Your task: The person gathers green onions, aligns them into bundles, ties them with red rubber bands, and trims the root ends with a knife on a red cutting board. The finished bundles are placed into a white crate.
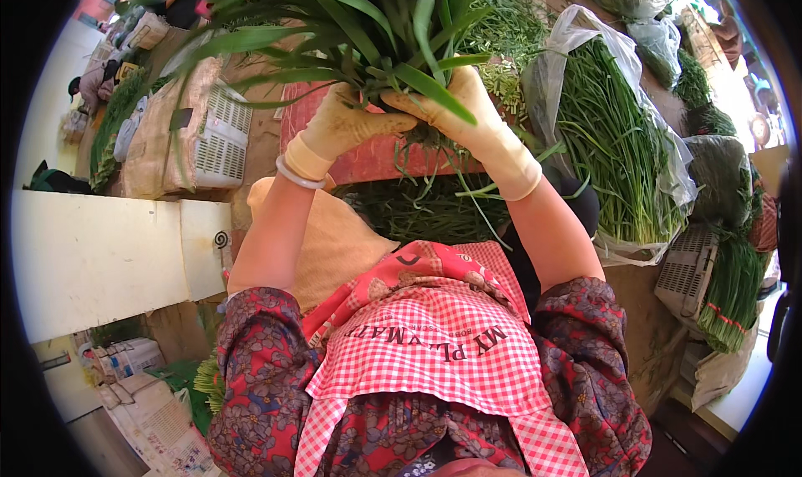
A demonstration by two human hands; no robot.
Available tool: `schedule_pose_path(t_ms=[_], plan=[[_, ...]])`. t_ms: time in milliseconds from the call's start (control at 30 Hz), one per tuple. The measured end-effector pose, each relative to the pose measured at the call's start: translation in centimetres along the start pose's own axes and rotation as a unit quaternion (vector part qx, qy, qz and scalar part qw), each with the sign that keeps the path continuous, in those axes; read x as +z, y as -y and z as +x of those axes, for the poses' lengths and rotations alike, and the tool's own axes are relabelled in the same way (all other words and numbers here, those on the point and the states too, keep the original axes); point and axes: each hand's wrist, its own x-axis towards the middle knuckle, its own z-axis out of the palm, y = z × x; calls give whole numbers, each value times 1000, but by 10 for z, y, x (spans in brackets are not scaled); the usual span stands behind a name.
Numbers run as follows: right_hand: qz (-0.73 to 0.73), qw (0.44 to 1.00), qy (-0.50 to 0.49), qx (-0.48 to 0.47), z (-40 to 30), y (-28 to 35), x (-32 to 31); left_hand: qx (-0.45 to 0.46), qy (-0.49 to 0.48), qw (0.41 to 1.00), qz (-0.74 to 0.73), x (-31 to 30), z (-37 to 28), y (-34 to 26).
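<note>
A bunch of long flat-leaved greens, resembling garlic chives (369, 38), is held up in front of me at the top of the view. My left hand (351, 118), in a soiled cream rubber glove, grips its lower end from the left. From the other side my right hand (460, 110), gloved alike, closes on the same end, with a leaf lying across it. Thin trimmings dangle below the hands. Under them is a red board (376, 159), and more loose greens (432, 211) lie between it and my lap.
At right a clear plastic bag (576, 23) bulges with upright chives. Cut scraps (504, 85) lie beyond the board. A white plastic crate (222, 132) stands at left behind a white panel (94, 258). Tied bunches (730, 289) rest beside another crate (686, 273). A person (97, 88) works far left.
</note>
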Motion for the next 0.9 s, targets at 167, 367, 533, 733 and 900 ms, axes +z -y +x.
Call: schedule_pose_path(t_ms=[167, 367, 533, 733, 900], plan=[[37, 999, -7, -24, 12, -60, -12, -63, 13, 997, -33, -36, 51, 110], [-193, 965, -17, -176, 34, -82, -28, -143, 93, 694, -699, -28, 69, 91], [-147, 973, -44, -175, 36, -51, -22, -11, 98, 991, 90, -41, 70, 62], [-359, 911, -48, -198, 48, -39, -25, 46, 78, 994, 65, -32, 53, 50], [-482, 851, -70, -197, 40, -27, 24, 205, 24, 952, -224, -26, 40, 85]])
